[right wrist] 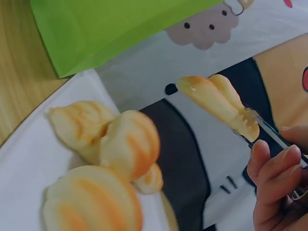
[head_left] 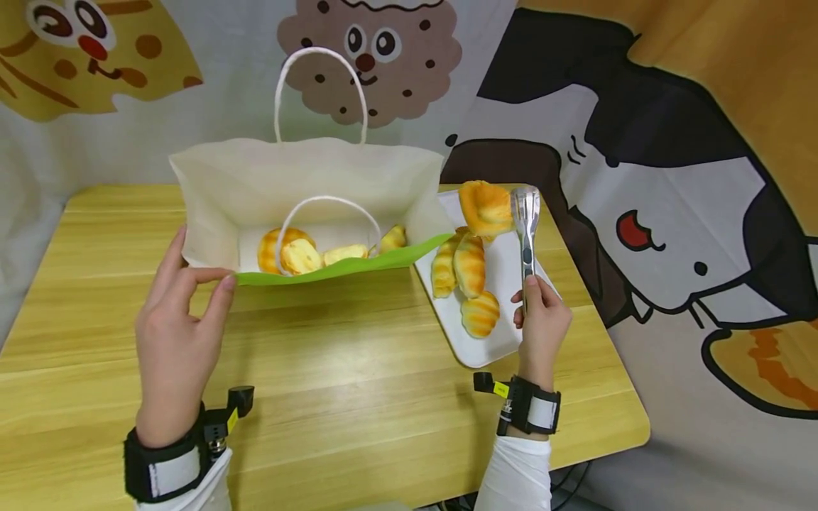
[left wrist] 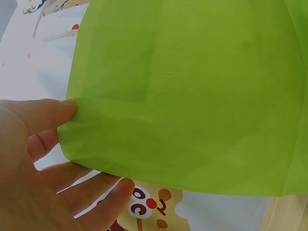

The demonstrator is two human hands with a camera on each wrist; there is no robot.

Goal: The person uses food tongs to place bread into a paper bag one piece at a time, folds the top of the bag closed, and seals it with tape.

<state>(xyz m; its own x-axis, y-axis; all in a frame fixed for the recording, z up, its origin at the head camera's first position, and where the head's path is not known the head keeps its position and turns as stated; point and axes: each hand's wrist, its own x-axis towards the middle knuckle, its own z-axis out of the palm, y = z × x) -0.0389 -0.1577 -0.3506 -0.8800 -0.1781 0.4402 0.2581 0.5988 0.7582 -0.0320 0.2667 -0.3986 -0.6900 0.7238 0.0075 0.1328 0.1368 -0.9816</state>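
My left hand (head_left: 182, 326) pinches the left edge of a paper bag (head_left: 307, 167), white inside and green outside, between thumb and fingers. The left wrist view shows its green side (left wrist: 192, 106). Inside the bag lie several bread pieces, one a cut yellow piece (head_left: 302, 257). My right hand (head_left: 543, 316) grips metal tongs (head_left: 527, 227), whose tips pinch a curved golden bread roll (right wrist: 214, 101) above the far end of a white tray (head_left: 505, 305). Several striped rolls (head_left: 470, 266) lie on that tray, right of the bag.
Two white cord handles rise from the bag, the back one (head_left: 319, 50) standing upright. Under everything is a wooden table (head_left: 339, 411), its rounded corner at the front right. A cartoon-printed cloth (head_left: 230, 78) hangs behind and to the right.
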